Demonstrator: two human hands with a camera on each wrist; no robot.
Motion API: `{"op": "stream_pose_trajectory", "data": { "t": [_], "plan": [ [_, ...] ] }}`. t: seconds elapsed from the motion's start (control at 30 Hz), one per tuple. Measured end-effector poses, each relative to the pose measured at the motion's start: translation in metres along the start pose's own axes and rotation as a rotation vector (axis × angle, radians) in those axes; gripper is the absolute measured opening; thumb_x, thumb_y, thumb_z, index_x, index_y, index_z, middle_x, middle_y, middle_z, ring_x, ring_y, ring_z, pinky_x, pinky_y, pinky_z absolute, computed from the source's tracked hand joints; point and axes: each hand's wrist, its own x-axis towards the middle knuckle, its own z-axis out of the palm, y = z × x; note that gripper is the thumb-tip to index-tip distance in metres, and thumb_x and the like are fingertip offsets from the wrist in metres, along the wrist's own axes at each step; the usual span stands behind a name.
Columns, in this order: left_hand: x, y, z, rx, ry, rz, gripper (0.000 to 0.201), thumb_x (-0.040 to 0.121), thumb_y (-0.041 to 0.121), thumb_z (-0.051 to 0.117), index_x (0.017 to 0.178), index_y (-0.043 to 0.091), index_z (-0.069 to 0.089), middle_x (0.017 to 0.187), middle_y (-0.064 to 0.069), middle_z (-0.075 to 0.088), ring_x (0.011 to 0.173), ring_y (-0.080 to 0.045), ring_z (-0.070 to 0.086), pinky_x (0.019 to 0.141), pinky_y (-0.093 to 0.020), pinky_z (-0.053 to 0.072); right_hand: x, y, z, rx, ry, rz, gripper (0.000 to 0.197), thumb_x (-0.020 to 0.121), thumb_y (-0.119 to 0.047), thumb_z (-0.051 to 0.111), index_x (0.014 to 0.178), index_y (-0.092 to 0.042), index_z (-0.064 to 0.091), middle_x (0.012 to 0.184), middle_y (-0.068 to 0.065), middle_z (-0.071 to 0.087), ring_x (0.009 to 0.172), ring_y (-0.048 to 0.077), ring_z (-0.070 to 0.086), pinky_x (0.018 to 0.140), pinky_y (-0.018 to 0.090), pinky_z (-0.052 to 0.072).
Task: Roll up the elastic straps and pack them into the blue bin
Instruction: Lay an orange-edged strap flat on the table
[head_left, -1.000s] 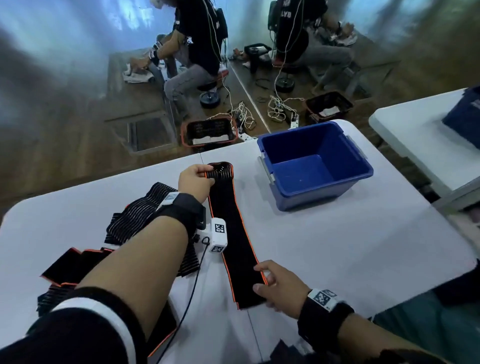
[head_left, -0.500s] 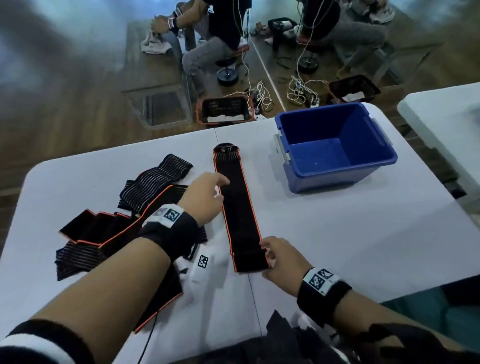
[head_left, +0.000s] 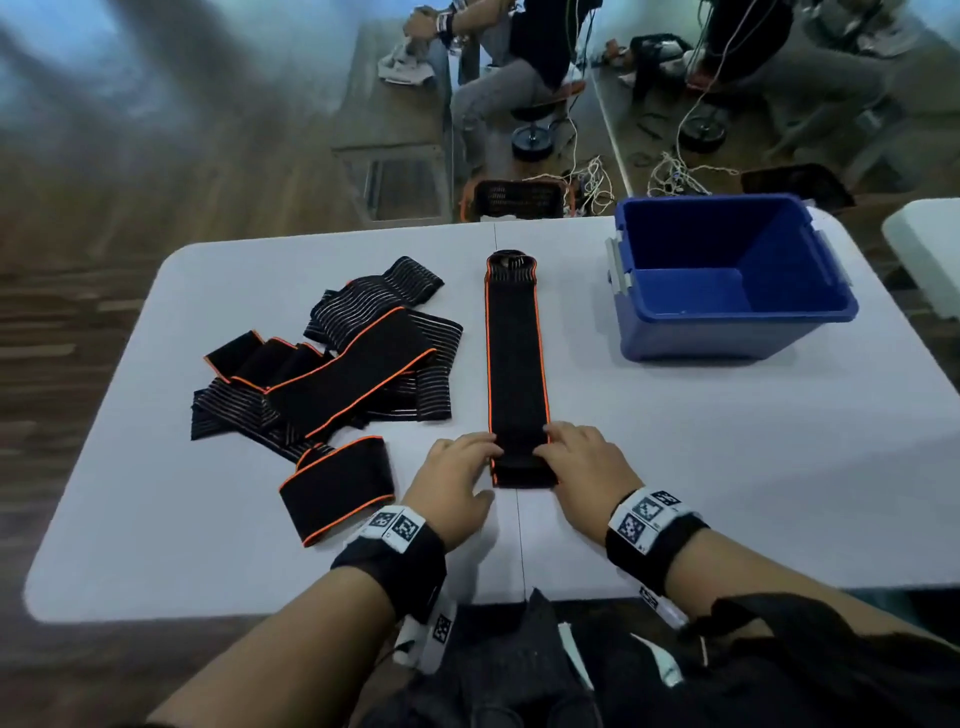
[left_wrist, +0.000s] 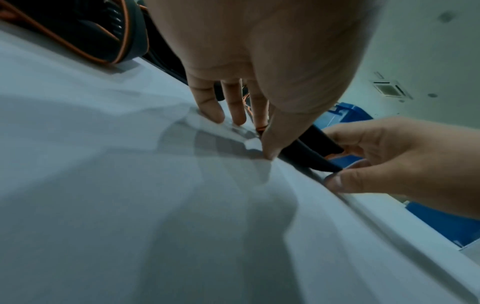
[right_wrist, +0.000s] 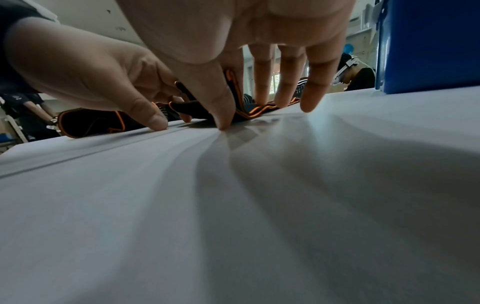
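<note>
A long black elastic strap (head_left: 514, 364) with orange edging lies straight on the white table (head_left: 675, 441), running away from me. Its near end (head_left: 522, 470) is folded over on itself. My left hand (head_left: 485, 457) pinches the left side of that fold, and my right hand (head_left: 550, 441) pinches the right side. In the right wrist view my thumb (right_wrist: 221, 115) and fingers grip the folded strap end (right_wrist: 197, 109). The blue bin (head_left: 727, 332) stands at the far right, with nothing visible inside. The far end of the strap is bunched into a small loop.
A loose pile of black straps (head_left: 343, 379) lies to the left, with one folded strap (head_left: 337, 488) close to my left wrist. Beyond the table people sit on stools among cables and crates on the floor. A second white table (head_left: 924, 249) stands to the right.
My left hand came back from the strap's far end to its near end, beside my right hand. The near end is now folded over.
</note>
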Motion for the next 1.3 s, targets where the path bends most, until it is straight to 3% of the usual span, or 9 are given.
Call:
{"op": "stream_pose_trajectory", "data": {
  "t": [0.2, 0.37, 0.47, 0.57, 0.73, 0.9, 1.03, 1.17, 1.3],
  "plan": [
    [-0.013, 0.001, 0.019, -0.006, 0.102, -0.026, 0.047, 0.084, 0.024, 0.07, 0.129, 0.027, 0.059, 0.125, 0.011, 0.062, 0.105, -0.017, 0.053, 0.1, -0.029, 0.042, -0.008, -0.004, 0.005, 0.114, -0.029, -0.031, 0.041, 0.088, -0.009, 0.059, 0.128, -0.016, 0.06, 0.145, 0.006, 0.047, 0.126, 0.03, 0.047, 0.103, 0.04, 0.043],
    [-0.026, 0.009, 0.021, -0.25, 0.243, -0.185, 0.035, 0.085, 0.031, 0.073, 0.119, 0.031, 0.067, 0.102, 0.017, 0.071, 0.08, -0.002, 0.059, 0.081, -0.02, 0.047, -0.014, -0.008, -0.003, 0.399, 0.002, 0.103, 0.021, 0.089, -0.019, 0.065, 0.11, -0.022, 0.065, 0.103, -0.002, 0.061, 0.094, 0.02, 0.06, 0.083, 0.03, 0.045],
    [-0.025, 0.01, 0.021, -0.352, 0.261, -0.297, 0.023, 0.085, 0.035, 0.074, 0.107, 0.037, 0.068, 0.084, 0.016, 0.072, 0.079, 0.005, 0.063, 0.079, -0.02, 0.05, -0.014, -0.009, -0.009, 0.543, 0.016, 0.229, 0.021, 0.089, -0.022, 0.066, 0.11, -0.023, 0.063, 0.096, -0.007, 0.066, 0.088, 0.012, 0.06, 0.078, 0.024, 0.041],
    [-0.02, 0.012, 0.018, -0.332, 0.23, -0.331, 0.017, 0.086, 0.037, 0.072, 0.103, 0.033, 0.072, 0.075, 0.011, 0.072, 0.077, 0.001, 0.066, 0.079, -0.024, 0.053, -0.011, -0.006, -0.007, 0.553, 0.011, 0.313, 0.017, 0.088, -0.027, 0.068, 0.103, -0.023, 0.064, 0.085, -0.009, 0.065, 0.082, 0.01, 0.061, 0.07, 0.022, 0.043],
    [-0.012, 0.019, 0.012, -0.221, 0.185, -0.327, 0.034, 0.091, 0.035, 0.067, 0.122, 0.021, 0.071, 0.097, 0.003, 0.076, 0.097, -0.012, 0.068, 0.092, -0.025, 0.051, -0.01, -0.006, -0.001, 0.491, -0.019, 0.376, 0.014, 0.087, -0.028, 0.069, 0.091, -0.017, 0.062, 0.075, -0.004, 0.062, 0.073, 0.014, 0.059, 0.055, 0.018, 0.033],
    [0.0, 0.024, 0.005, -0.063, 0.089, -0.359, 0.023, 0.088, 0.035, 0.069, 0.107, 0.022, 0.074, 0.095, 0.0, 0.075, 0.097, -0.019, 0.067, 0.086, -0.028, 0.053, -0.005, -0.009, -0.004, 0.455, -0.014, 0.372, 0.04, 0.086, -0.029, 0.07, 0.113, -0.025, 0.042, 0.09, 0.002, 0.064, 0.082, 0.021, 0.062, 0.067, 0.03, 0.046],
    [0.005, 0.027, 0.004, 0.063, 0.039, -0.339, 0.022, 0.088, 0.034, 0.069, 0.105, 0.021, 0.065, 0.094, -0.001, 0.071, 0.094, -0.023, 0.065, 0.084, -0.036, 0.054, -0.007, -0.02, -0.007, 0.12, 0.072, 0.188, 0.031, 0.088, -0.024, 0.066, 0.108, -0.025, 0.043, 0.102, 0.002, 0.048, 0.094, 0.025, 0.05, 0.072, 0.039, 0.051],
    [0.004, 0.026, 0.005, 0.121, 0.118, -0.171, 0.035, 0.087, 0.028, 0.072, 0.116, 0.026, 0.053, 0.109, 0.001, 0.058, 0.1, -0.022, 0.055, 0.084, -0.038, 0.052, -0.004, -0.02, -0.009, -0.011, 0.074, 0.124, 0.021, 0.09, -0.028, 0.064, 0.107, -0.023, 0.053, 0.109, 0.002, 0.047, 0.097, 0.024, 0.045, 0.07, 0.035, 0.047],
    [0.007, 0.02, 0.004, 0.262, 0.045, 0.006, 0.023, 0.096, 0.024, 0.06, 0.117, 0.02, 0.067, 0.118, 0.001, 0.051, 0.104, -0.023, 0.046, 0.086, -0.039, 0.051, -0.003, -0.017, -0.008, -0.029, 0.024, 0.066, 0.018, 0.094, -0.027, 0.057, 0.111, -0.022, 0.057, 0.118, -0.002, 0.052, 0.103, 0.024, 0.047, 0.076, 0.037, 0.048]
  ]
}}
